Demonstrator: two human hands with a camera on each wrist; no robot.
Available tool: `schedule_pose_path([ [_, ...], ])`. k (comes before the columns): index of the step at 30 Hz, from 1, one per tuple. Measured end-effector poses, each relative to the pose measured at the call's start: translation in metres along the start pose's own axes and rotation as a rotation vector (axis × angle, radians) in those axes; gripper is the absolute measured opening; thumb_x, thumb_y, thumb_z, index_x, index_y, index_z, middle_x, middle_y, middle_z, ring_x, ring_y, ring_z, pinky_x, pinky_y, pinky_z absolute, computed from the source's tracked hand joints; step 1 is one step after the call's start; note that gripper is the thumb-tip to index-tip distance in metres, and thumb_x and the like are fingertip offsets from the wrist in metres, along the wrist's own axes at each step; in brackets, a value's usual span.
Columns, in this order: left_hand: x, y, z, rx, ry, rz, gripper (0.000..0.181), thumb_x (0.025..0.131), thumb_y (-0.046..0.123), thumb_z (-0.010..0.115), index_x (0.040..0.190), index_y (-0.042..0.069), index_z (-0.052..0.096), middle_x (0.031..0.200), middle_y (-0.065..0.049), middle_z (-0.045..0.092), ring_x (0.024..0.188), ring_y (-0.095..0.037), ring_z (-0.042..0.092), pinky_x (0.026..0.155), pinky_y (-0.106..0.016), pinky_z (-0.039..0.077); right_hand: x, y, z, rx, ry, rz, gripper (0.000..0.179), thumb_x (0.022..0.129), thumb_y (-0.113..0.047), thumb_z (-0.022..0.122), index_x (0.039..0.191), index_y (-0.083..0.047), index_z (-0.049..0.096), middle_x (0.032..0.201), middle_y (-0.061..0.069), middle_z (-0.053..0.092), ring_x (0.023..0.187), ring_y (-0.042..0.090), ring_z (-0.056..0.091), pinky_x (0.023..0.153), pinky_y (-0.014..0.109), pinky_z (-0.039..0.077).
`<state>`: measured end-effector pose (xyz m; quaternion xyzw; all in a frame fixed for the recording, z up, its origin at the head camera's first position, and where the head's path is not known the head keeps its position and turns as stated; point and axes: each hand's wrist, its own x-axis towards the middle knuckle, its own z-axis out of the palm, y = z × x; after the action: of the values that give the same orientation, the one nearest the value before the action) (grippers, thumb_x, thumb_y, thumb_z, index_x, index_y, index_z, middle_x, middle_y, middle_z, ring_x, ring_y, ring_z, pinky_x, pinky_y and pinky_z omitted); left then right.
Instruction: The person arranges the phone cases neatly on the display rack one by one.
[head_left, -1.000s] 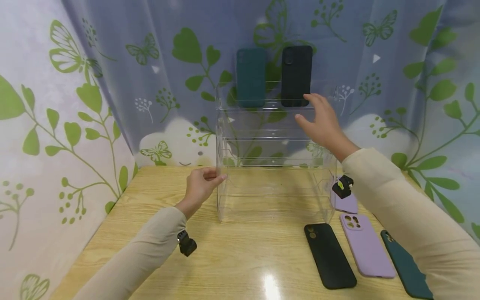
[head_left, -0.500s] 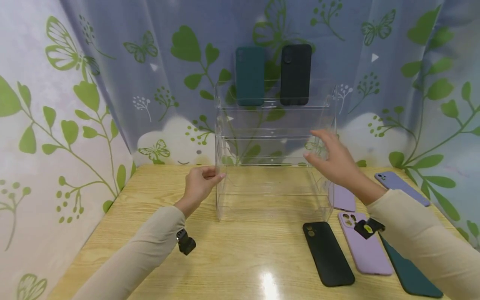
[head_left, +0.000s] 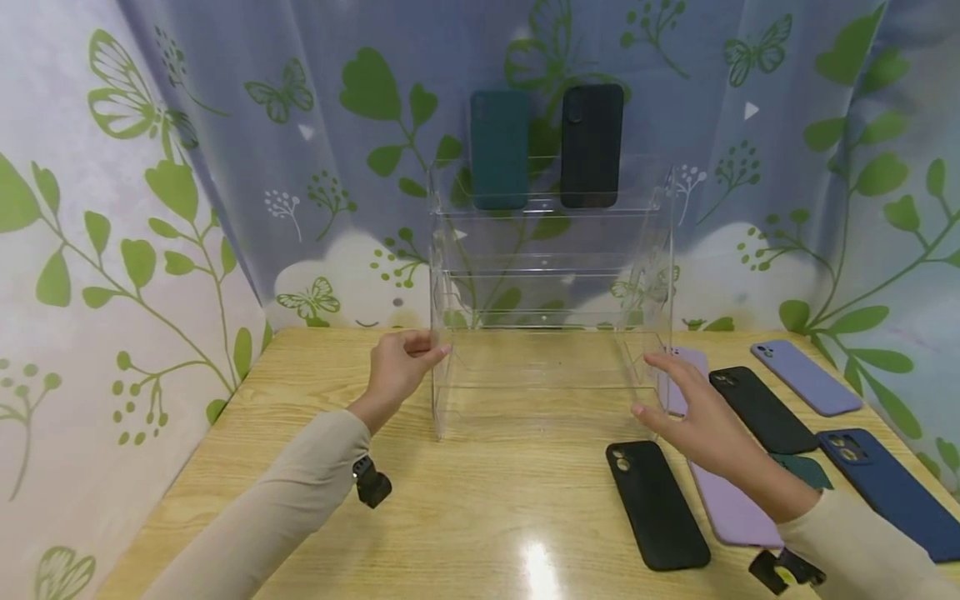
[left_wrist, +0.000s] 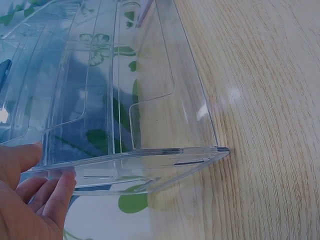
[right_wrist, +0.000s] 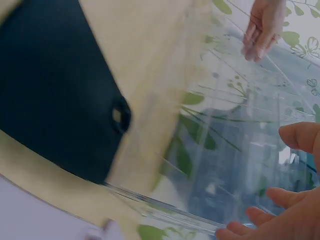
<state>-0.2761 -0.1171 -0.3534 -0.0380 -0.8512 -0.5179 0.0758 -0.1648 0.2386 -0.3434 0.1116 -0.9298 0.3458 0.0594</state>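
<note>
A clear acrylic display stand [head_left: 543, 387] with stepped tiers stands on the table. My left hand [head_left: 397, 371] holds its left side panel; in the left wrist view the thumb is on the inner side and the fingers [left_wrist: 61, 192] on the outer side. Upright on the top tier are a teal phone case [head_left: 499, 150] and a black phone case [head_left: 592, 147]. My right hand [head_left: 701, 421], holding nothing, is by the stand's lower right side with fingers spread. Beneath it lies a lilac phone case [head_left: 738, 518], partly hidden. A black phone case [head_left: 658, 507] lies in front of it.
More phone cases lie right of the stand: a black one [head_left: 763, 408], a periwinkle one [head_left: 806, 377], a navy one [head_left: 892, 492], a mostly hidden green one [head_left: 804, 468] and another lilac one [head_left: 688, 367]. A patterned curtain [head_left: 360, 167] hangs behind the table [head_left: 300, 383].
My right hand has come down from beside the black phone case on the top tier to the stand's lower right, baring more cases on the table. The left hand stays at the panel.
</note>
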Motion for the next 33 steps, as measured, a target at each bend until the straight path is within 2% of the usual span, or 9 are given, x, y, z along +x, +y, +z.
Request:
schedule_pose_path([
  [7,-0.001,-0.001,0.000,0.005,-0.008,-0.015,0.037,0.085,0.021,0.075,0.116,0.002,0.068,0.110,-0.015,0.070,0.099,-0.027,0.068,0.084,-0.038,0.056,-0.030,0.018,0.023,0.003,-0.020,0.057,0.073,0.090,-0.034,0.069,0.146,-0.004,0.034,0.148,0.027,0.029,0.130,0.051,0.033,0.091,0.068,0.040],
  [13,-0.002,0.000,0.000,0.018,-0.014,-0.007,0.039,0.086,0.023,0.074,0.117,0.001,0.067,0.111,-0.016,0.069,0.100,-0.028,0.067,0.085,-0.038,0.056,-0.043,0.030,0.037,-0.008,-0.063,0.109,0.075,0.086,-0.037,0.072,0.144,-0.004,0.037,0.146,0.028,0.032,0.128,0.053,0.034,0.088,0.069,0.041],
  [21,0.000,-0.001,0.001,0.021,-0.020,-0.009,0.039,0.086,0.021,0.074,0.118,0.000,0.067,0.111,-0.016,0.069,0.101,-0.028,0.067,0.085,-0.038,0.056,-0.043,0.046,0.053,0.014,-0.137,0.181,0.082,0.083,-0.041,0.073,0.143,0.002,0.037,0.146,0.036,0.026,0.130,0.060,0.023,0.090,0.070,0.039],
  [24,0.001,-0.001,0.000,0.024,-0.023,-0.007,0.038,0.087,0.021,0.073,0.118,0.000,0.066,0.111,-0.016,0.069,0.101,-0.028,0.067,0.085,-0.039,0.056,-0.040,0.049,0.059,0.001,-0.137,0.166,0.084,0.082,-0.041,0.075,0.142,0.004,0.037,0.143,0.036,0.031,0.130,0.059,0.026,0.092,0.072,0.036],
  [27,0.001,0.000,0.000,0.015,-0.029,-0.011,0.039,0.087,0.020,0.073,0.119,-0.001,0.065,0.111,-0.017,0.068,0.102,-0.029,0.067,0.085,-0.040,0.056,-0.039,0.050,0.063,0.012,-0.137,0.145,0.085,0.080,-0.040,0.076,0.142,0.003,0.038,0.142,0.032,0.035,0.128,0.056,0.033,0.092,0.069,0.038],
  [33,0.001,0.001,-0.001,0.012,-0.033,-0.016,0.039,0.087,0.020,0.072,0.120,0.000,0.065,0.113,-0.017,0.068,0.103,-0.029,0.066,0.086,-0.039,0.056,-0.037,0.049,0.066,0.048,-0.185,0.133,0.086,0.079,-0.042,0.077,0.142,0.000,0.038,0.144,0.030,0.033,0.130,0.053,0.031,0.094,0.068,0.037],
])
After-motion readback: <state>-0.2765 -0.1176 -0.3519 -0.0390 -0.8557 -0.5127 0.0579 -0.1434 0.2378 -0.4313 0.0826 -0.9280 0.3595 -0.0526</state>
